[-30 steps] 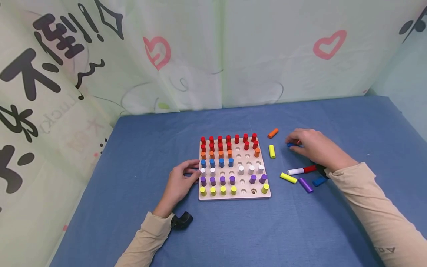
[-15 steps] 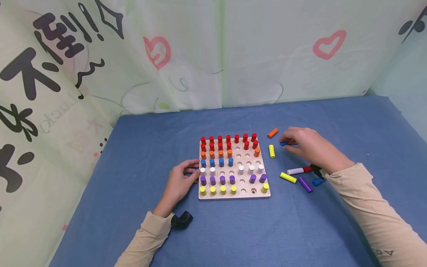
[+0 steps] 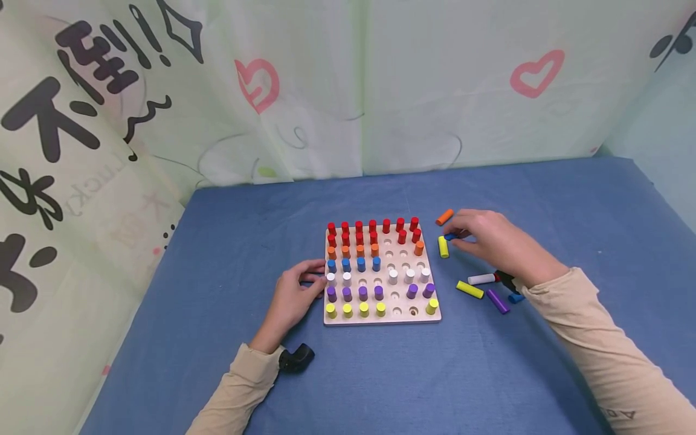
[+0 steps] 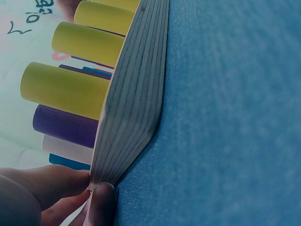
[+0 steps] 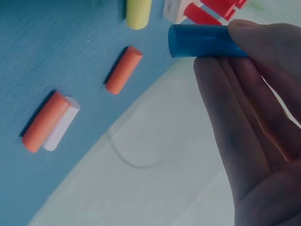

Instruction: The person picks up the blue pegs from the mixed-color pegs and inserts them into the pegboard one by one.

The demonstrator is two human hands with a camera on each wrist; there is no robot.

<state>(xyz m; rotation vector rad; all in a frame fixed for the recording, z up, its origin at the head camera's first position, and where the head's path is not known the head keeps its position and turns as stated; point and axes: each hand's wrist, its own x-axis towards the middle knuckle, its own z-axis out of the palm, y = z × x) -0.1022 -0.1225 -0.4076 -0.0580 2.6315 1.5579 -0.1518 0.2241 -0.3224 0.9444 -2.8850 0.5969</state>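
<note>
A wooden peg board (image 3: 405,318) lies on the blue cloth, with rows of upright red, orange, blue, white, purple and yellow pegs and several bare holes. My left hand (image 3: 319,280) holds the board's left edge; in the left wrist view its fingertips (image 4: 100,201) pinch the board's edge (image 4: 136,89) beside the yellow pegs (image 4: 63,89). My right hand (image 3: 455,233) is just off the board's upper right corner and pinches a blue peg (image 3: 449,237) (image 5: 207,41) between thumb and fingers, held level above the cloth.
Loose pegs lie right of the board: orange (image 3: 444,217), yellow (image 3: 443,247), white (image 3: 481,279), a second yellow (image 3: 470,289), purple (image 3: 498,301) and blue (image 3: 515,298). Printed curtains close off the back and left. An orange peg (image 5: 123,69) shows in the right wrist view.
My right hand has carried the blue peg leftward, from beyond the loose pegs to near the board's upper right corner. The left hand and board have stayed put.
</note>
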